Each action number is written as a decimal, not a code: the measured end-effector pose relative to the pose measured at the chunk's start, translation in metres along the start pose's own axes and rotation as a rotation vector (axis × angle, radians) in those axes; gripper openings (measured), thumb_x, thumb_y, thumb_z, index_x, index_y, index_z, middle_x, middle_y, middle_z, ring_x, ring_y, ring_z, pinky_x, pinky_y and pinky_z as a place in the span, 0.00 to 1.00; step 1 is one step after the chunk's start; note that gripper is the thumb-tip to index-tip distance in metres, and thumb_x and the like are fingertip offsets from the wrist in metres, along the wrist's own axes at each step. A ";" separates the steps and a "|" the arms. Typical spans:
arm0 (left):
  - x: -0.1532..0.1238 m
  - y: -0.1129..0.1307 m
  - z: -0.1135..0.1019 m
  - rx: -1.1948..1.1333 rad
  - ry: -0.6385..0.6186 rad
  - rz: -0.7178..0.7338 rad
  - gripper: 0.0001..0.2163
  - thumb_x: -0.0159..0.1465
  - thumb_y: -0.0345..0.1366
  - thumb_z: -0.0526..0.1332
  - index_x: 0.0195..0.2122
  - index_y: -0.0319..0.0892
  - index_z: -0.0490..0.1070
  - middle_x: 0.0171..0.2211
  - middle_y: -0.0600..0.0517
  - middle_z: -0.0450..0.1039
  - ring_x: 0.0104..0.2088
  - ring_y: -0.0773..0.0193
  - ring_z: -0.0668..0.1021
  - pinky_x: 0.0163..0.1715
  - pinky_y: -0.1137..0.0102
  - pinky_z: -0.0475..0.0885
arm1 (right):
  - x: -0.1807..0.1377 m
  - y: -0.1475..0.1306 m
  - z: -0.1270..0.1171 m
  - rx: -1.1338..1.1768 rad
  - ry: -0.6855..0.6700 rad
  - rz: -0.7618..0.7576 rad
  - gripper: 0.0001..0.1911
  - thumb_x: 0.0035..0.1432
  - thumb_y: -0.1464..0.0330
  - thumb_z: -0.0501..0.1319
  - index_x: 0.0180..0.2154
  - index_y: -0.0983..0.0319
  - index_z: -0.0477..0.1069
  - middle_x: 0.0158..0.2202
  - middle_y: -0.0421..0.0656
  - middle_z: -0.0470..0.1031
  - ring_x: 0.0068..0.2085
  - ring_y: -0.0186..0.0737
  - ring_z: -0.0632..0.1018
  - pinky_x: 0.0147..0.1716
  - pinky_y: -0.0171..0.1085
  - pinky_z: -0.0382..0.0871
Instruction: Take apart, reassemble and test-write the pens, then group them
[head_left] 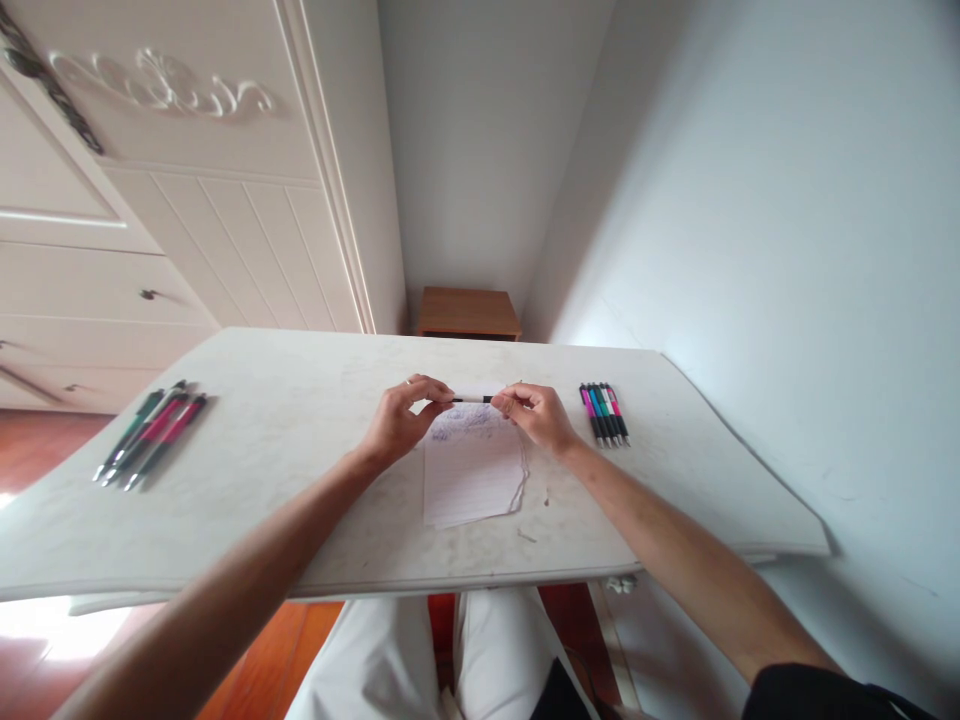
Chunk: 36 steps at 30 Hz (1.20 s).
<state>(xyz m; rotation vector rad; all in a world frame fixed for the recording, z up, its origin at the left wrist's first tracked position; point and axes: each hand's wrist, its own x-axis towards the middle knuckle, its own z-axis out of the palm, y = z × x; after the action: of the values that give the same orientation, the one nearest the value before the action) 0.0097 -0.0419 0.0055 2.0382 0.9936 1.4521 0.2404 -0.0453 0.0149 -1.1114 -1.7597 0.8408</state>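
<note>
A pen (472, 399) with a pale barrel and dark ends is held level between my two hands, over the top of a stack of paper sheets (472, 480). My left hand (409, 412) pinches its left end between thumb and fingers. At the other end, my right hand (536, 412) pinches the dark part. Bluish scribbles cover the upper part of the top sheet. To the right of my right hand lies a neat row of several pens (604, 414) in pink, purple, teal and white with black grips.
Several more pens (154, 435), green and pink, lie in a group at the left of the white table (300, 380). A pale cabinet (225, 230) stands beyond on the left. The wall (787, 250) borders the right side. A small brown wooden piece (469, 310) stands behind the table.
</note>
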 end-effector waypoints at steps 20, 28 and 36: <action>0.004 0.000 -0.006 0.160 0.058 -0.184 0.09 0.61 0.40 0.63 0.37 0.41 0.78 0.34 0.51 0.80 0.30 0.64 0.76 0.35 0.70 0.73 | 0.022 0.029 -0.035 0.256 0.163 0.177 0.27 0.51 0.45 0.65 0.35 0.63 0.77 0.30 0.44 0.77 0.28 0.34 0.74 0.29 0.35 0.68; 0.003 -0.004 -0.004 0.143 -0.005 -0.187 0.10 0.61 0.42 0.63 0.37 0.41 0.78 0.33 0.51 0.80 0.30 0.64 0.77 0.34 0.70 0.73 | 0.016 0.024 -0.023 0.171 -0.015 0.080 0.19 0.46 0.56 0.72 0.37 0.61 0.78 0.36 0.44 0.79 0.36 0.39 0.77 0.39 0.39 0.71; 0.000 -0.005 0.000 0.135 -0.118 -0.186 0.13 0.61 0.46 0.63 0.38 0.43 0.79 0.32 0.52 0.80 0.29 0.64 0.76 0.34 0.71 0.73 | 0.012 0.025 -0.010 0.098 -0.130 -0.007 0.15 0.49 0.57 0.70 0.34 0.61 0.79 0.37 0.45 0.78 0.37 0.40 0.77 0.36 0.38 0.71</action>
<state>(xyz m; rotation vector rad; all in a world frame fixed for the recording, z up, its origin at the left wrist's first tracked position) 0.0087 -0.0390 0.0020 2.0366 1.2238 1.1846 0.2556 -0.0236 0.0014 -1.0053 -1.8069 1.0038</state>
